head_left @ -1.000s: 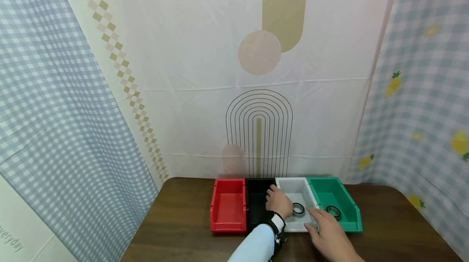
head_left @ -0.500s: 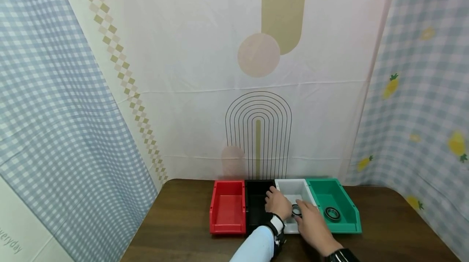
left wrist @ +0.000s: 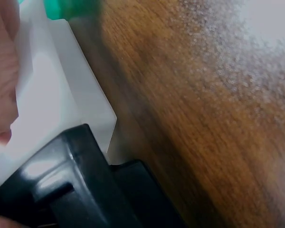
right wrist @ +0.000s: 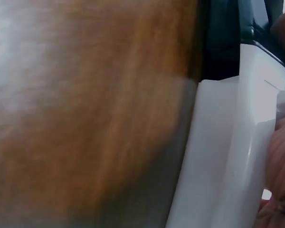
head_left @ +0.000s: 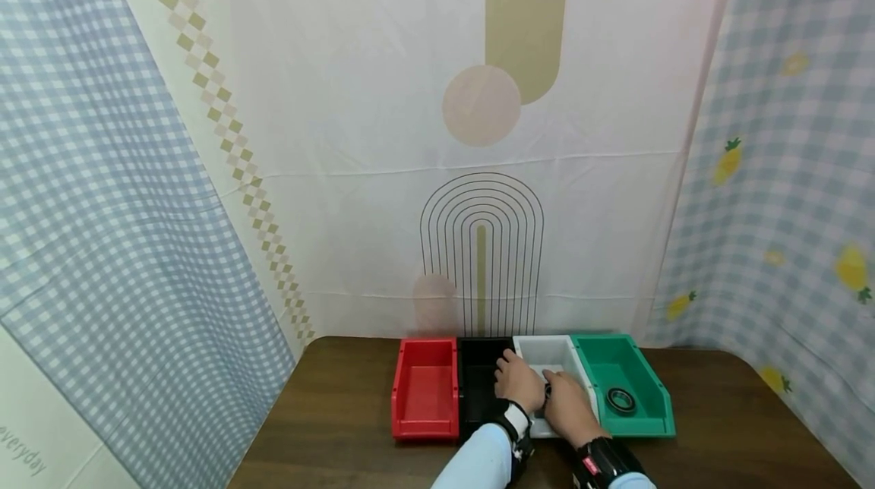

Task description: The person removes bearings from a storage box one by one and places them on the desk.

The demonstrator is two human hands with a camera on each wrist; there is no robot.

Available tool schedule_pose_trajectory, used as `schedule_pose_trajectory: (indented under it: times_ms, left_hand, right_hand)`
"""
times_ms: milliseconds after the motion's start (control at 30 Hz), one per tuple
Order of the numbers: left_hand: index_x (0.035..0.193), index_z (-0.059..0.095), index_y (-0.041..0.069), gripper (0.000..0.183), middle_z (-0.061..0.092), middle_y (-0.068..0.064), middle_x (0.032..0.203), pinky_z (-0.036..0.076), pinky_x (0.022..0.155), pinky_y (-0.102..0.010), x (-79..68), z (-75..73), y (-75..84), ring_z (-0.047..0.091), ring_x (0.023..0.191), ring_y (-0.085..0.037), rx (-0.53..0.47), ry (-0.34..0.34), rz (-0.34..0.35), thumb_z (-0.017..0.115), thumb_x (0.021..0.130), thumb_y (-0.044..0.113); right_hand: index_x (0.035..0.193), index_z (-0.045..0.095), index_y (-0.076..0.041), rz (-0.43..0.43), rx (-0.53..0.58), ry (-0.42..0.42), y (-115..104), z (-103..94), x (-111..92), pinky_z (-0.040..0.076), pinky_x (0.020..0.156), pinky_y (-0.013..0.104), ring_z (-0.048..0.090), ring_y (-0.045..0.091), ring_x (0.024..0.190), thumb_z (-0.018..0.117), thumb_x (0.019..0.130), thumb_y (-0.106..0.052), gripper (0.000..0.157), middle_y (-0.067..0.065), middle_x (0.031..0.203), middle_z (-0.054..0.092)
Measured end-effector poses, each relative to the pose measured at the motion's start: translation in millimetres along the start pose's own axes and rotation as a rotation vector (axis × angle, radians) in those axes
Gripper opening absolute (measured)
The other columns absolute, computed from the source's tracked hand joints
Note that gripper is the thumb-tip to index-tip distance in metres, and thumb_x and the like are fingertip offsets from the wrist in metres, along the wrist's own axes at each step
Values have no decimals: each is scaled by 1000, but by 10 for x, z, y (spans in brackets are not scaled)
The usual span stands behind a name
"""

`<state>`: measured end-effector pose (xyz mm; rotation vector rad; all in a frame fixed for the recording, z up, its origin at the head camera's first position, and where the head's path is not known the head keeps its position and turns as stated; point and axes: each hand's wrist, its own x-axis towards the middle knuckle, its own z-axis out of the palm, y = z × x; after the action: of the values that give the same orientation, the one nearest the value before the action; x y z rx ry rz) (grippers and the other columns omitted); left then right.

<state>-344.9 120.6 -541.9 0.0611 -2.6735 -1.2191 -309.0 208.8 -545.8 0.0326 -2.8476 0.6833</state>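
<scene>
In went the right hand (head_left: 569,402) by the dark ring (head_left: 548,392), left hand (head_left: 518,383) alongside; finger spread and hold, impossible to tell! Probably rigid, slick, weighty: rim-pinching suited it.

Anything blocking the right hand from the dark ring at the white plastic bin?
Nothing visible: the right hand is right at the dark ring, only a sliver of which shows. The left hand sits close on its other side.

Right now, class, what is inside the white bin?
In the white bin, a sliver of ring shows between the left hand and right hand; the hands cover the rest and part of the floor.
</scene>
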Motion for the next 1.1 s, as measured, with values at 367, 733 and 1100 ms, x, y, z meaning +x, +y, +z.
schedule_pose_trajectory:
  times_ms: [367,733,1100]
  left_hand:
    - [133,51,-8,50,61,-30,114,56,82,-59,3,-10,4,65,99,-47,19,1,10,72,92,12]
    - [134,50,-8,48,60,-30,116,56,83,-59,-11,4,-32,64,100,-47,19,-20,2,70,95,12]
    - [133,51,-7,47,60,-29,115,56,82,-59,-3,-36,-7,64,99,-46,11,-15,5,70,94,12]
  right_hand:
    - [70,65,-11,-11,77,34,-4,0,-1,45,60,32,54,14,66,69,84,3,20,0,68,62]
    - [73,67,-11,56,51,-15,-10,52,3,45,61,33,55,16,68,67,89,1,19,1,71,62]
    - [74,68,-11,36,23,6,-30,37,6,48,63,35,58,17,71,69,88,0,18,3,75,64]
